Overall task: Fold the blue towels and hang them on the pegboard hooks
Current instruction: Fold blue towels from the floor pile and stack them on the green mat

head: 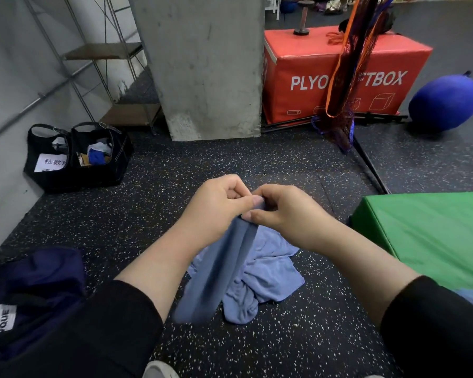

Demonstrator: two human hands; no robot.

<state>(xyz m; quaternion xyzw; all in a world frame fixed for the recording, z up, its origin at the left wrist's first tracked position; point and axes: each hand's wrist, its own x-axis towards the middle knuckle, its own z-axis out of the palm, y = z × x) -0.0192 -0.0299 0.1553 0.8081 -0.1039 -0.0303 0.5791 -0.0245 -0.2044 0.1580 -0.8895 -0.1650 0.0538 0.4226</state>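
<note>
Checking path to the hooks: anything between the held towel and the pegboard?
Cannot tell: no pegboard or hooks appear in this view. Both the left hand and right hand pinch the blue towel at its top; another crumpled towel lies on the floor beneath it.

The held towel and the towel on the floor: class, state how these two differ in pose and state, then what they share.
The held towel hangs as a narrow gathered strip, pinched at its top by the left hand and right hand; the floor towel lies in a crumpled heap, untouched. The held towel looks darker and shaded, the floor towel paler. Both are blue cloth.
</note>
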